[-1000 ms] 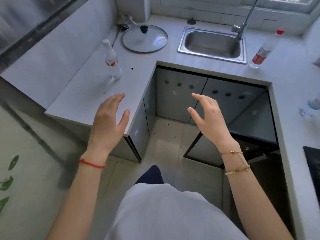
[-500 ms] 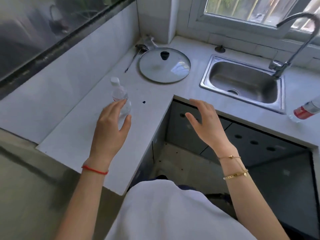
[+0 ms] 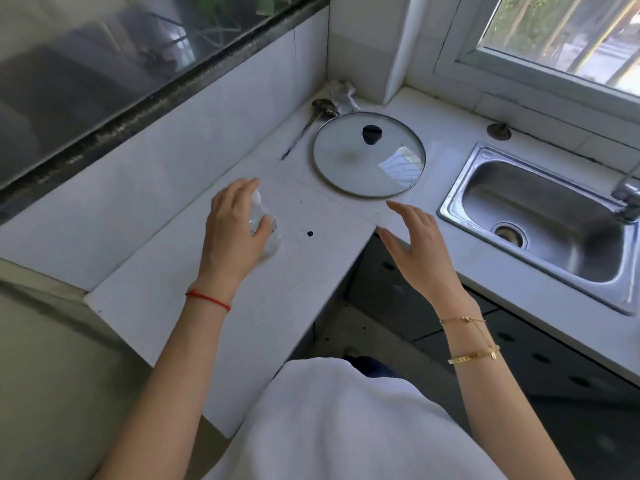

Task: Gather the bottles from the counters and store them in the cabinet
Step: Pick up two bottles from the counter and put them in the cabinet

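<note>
Two hands are out over the white counter [image 3: 166, 313]. The left hand [image 3: 232, 233] is wrapped round the clear bottle [image 3: 268, 233], fingers curled over its far side past the neck, thumb pressed on the near side, so the grip is closed on it. The bottle stands on the counter, mostly hidden behind the hand; its base is in view at the hand's 4 o'clock. The right hand [image 3: 420, 251] hovers over the counter's inner corner at 3 o'clock from the bottle, fingers spread and only gently bent, thumb apart, holding nothing. Further on, at 1 o'clock from the bottle, a glass lid [image 3: 369, 157] lies flat. At 3 o'clock from the lid sits the steel sink [image 3: 457, 202], and a ladle [image 3: 311, 119] lies just beside the lid's left edge
</note>
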The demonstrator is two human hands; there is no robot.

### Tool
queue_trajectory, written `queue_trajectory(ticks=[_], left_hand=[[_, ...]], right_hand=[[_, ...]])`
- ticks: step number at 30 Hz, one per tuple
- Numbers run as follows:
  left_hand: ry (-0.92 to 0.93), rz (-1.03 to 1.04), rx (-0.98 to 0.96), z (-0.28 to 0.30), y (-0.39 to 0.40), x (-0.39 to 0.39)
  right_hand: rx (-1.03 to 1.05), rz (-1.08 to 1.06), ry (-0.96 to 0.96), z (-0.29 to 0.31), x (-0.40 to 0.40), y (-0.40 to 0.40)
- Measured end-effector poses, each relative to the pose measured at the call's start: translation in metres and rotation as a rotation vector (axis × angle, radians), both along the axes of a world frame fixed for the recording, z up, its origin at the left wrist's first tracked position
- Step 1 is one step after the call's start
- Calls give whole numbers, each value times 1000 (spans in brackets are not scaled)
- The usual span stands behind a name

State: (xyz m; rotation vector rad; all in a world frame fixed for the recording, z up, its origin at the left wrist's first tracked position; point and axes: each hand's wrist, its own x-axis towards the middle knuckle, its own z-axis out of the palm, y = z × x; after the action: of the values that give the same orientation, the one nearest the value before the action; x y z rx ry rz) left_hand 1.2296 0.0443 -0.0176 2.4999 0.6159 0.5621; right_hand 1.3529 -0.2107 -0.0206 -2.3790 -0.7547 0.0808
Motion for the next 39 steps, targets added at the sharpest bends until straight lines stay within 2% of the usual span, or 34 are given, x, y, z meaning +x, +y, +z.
queue_trajectory(ticks=[7,14,20,25,35,39], left_hand=[[215,75,-63,-23,24,37],[141,54,-91,-25,29,48],[10,-136,-1,10,-8,78],[-20,-363,-18,31,-58,119],[-82,-788,-50,43,-214,215],[-85,-896,-49,46,-282,251]], right_hand=[[-17,20,-4,-4,22,6],[-28,-17,22,-8,26,0],[-5,-148,39,-9,24,-32],[1,-325,23,-10,22,-84],[28,-732,-73,-1,35,-225],[12,-863,-143,3,55,-297]])
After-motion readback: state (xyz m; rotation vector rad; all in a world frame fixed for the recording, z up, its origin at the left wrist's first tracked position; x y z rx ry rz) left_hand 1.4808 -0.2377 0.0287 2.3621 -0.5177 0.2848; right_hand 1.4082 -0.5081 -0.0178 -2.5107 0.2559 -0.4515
